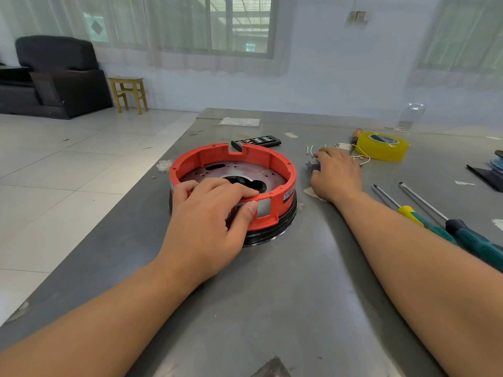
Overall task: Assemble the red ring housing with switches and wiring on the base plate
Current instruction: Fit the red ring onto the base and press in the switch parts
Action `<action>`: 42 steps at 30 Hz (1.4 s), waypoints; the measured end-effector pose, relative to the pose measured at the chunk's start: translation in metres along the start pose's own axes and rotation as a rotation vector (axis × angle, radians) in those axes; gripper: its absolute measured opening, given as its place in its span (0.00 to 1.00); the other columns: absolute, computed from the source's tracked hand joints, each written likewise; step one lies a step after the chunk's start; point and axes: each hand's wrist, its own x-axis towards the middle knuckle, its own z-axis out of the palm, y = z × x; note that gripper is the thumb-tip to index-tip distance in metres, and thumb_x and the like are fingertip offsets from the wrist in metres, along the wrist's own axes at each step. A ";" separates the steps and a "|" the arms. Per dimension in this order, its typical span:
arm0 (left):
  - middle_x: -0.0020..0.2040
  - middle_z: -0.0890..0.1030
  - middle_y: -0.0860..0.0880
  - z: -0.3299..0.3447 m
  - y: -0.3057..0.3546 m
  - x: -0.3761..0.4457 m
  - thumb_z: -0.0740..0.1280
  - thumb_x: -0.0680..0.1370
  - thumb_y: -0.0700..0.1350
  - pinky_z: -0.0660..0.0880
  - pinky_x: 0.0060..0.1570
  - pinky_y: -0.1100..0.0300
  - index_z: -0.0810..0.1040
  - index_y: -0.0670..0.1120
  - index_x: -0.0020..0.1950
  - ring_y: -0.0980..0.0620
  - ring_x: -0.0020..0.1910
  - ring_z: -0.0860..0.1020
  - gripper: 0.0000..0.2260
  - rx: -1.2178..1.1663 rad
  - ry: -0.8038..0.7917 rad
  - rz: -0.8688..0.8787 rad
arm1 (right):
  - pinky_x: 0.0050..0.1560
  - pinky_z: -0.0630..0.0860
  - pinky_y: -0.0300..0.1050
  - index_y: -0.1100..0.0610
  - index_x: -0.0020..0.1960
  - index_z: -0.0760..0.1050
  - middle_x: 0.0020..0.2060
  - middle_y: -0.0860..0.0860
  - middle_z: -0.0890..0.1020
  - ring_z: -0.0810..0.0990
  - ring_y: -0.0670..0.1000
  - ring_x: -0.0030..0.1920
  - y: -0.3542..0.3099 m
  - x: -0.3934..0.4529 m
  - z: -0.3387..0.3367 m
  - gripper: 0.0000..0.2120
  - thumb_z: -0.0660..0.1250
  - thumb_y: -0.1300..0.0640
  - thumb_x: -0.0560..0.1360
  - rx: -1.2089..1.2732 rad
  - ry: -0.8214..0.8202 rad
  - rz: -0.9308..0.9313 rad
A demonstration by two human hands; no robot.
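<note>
Your left hand (pixel 206 213) grips the red ring housing (pixel 280 170), already seated on the base plate (pixel 245 170); your right hand (pixel 336 172) fingers curl on a switch (pixel 313 165). Switches and wiring remain.

A: Note your surroundings. What lies to your left?

B: You have a pale tiled floor (pixel 81 164), a dark armchair (pixel 54 74) against the wall, and a small wooden stool (pixel 129 93) just beside it.

A: Ahead?

B: You face a light blue wall (pixel 326 77); daylight comes through a curtained window (pixel 217 25). A wall switch (pixel 357 16) sits to its right.
</note>
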 end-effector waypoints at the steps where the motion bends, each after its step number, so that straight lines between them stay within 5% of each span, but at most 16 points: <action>1: 0.52 0.82 0.61 0.000 0.000 0.000 0.60 0.81 0.55 0.62 0.61 0.51 0.84 0.54 0.57 0.56 0.59 0.77 0.14 0.000 0.004 -0.001 | 0.75 0.62 0.56 0.53 0.75 0.71 0.74 0.51 0.72 0.67 0.58 0.74 0.000 0.003 0.001 0.25 0.62 0.56 0.78 0.003 -0.018 -0.016; 15: 0.55 0.82 0.61 -0.005 -0.001 -0.001 0.59 0.82 0.55 0.61 0.62 0.53 0.83 0.55 0.59 0.58 0.63 0.75 0.15 0.048 -0.035 0.032 | 0.69 0.67 0.53 0.53 0.68 0.78 0.65 0.53 0.80 0.74 0.57 0.67 -0.002 -0.009 -0.005 0.17 0.67 0.51 0.80 0.067 0.049 -0.198; 27: 0.63 0.83 0.55 -0.010 -0.002 -0.005 0.59 0.84 0.53 0.58 0.68 0.58 0.83 0.52 0.64 0.50 0.69 0.74 0.16 0.133 -0.049 -0.023 | 0.60 0.78 0.55 0.56 0.65 0.75 0.60 0.51 0.73 0.78 0.51 0.55 -0.022 -0.106 -0.047 0.15 0.68 0.56 0.79 0.559 0.141 -0.292; 37: 0.64 0.83 0.54 -0.019 -0.006 -0.009 0.60 0.83 0.54 0.61 0.69 0.56 0.82 0.51 0.67 0.49 0.69 0.75 0.18 0.093 -0.089 -0.001 | 0.57 0.75 0.40 0.54 0.66 0.74 0.56 0.44 0.74 0.75 0.42 0.52 -0.045 -0.161 -0.070 0.20 0.73 0.55 0.77 0.651 0.145 -0.501; 42: 0.70 0.79 0.55 -0.019 0.002 -0.012 0.63 0.82 0.55 0.54 0.75 0.57 0.80 0.51 0.69 0.50 0.77 0.69 0.18 0.092 -0.096 0.059 | 0.59 0.73 0.36 0.56 0.67 0.74 0.58 0.46 0.77 0.71 0.37 0.54 -0.051 -0.163 -0.074 0.21 0.74 0.55 0.77 0.608 0.129 -0.574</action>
